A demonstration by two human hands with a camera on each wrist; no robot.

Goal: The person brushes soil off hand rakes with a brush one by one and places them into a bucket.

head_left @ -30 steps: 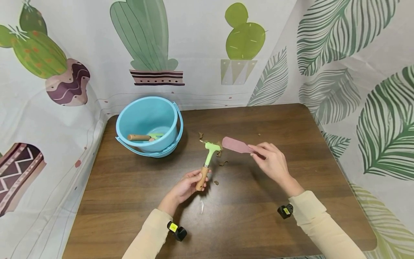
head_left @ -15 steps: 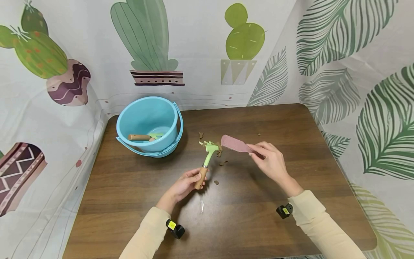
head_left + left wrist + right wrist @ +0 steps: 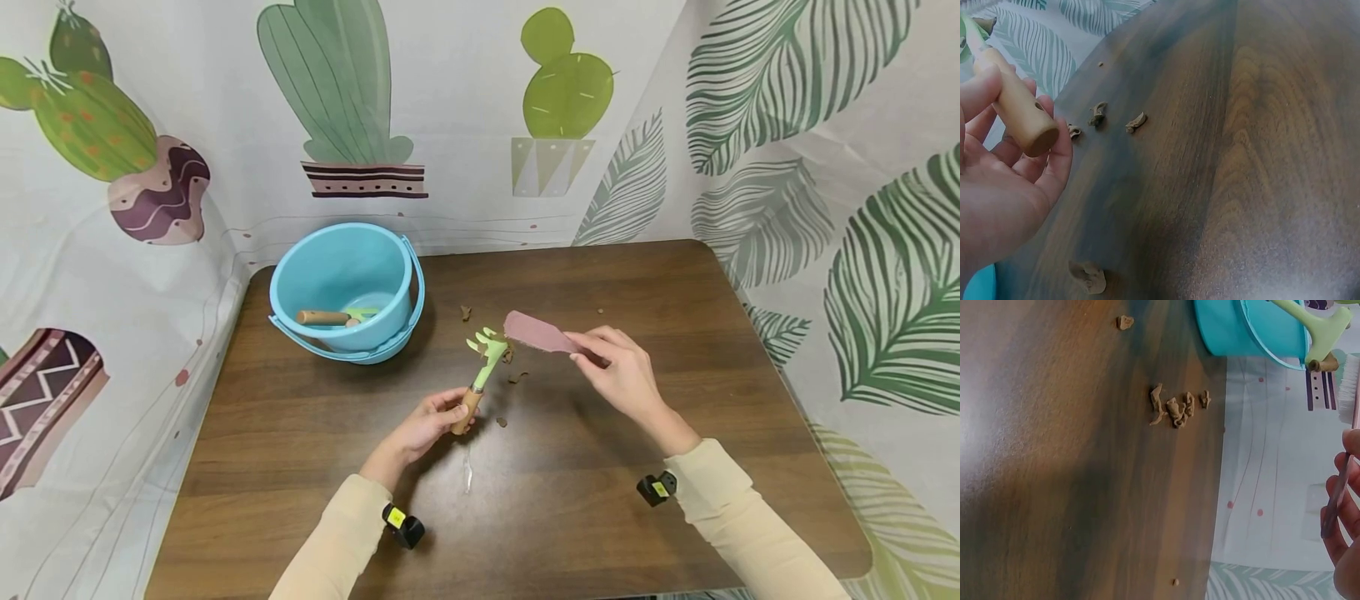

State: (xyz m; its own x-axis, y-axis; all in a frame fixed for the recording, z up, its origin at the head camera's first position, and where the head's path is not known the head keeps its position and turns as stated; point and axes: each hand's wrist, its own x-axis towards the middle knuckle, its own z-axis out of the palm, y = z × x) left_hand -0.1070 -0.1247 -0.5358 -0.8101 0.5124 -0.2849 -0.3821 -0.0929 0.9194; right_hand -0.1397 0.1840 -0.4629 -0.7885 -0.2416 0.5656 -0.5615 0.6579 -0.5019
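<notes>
My left hand (image 3: 431, 427) grips the wooden handle of a small hand rake (image 3: 489, 363), its light green tines raised above the table. In the right wrist view a brown scrap (image 3: 1324, 364) clings to the rake's green head. My right hand (image 3: 622, 371) pinches the handle of a pink brush (image 3: 537, 333) between thumb and fingers. White bristles (image 3: 1349, 390) show on the brush's underside, close to the rake head. Below both tools, several curled brown scraps (image 3: 1176, 412) lie on the table; another scrap (image 3: 1088, 277) lies apart in the left wrist view.
A light blue bucket (image 3: 341, 250) stands at the table's back left, its handle folded down. Inside lies a tool with a wooden handle (image 3: 322, 318) and a green head. A printed cloth (image 3: 480, 125) hangs behind the brown table (image 3: 585, 500).
The rake has turned in my left hand, so its tines now show more plainly. My right hand has moved slightly left, bringing the brush nearer to the rake head.
</notes>
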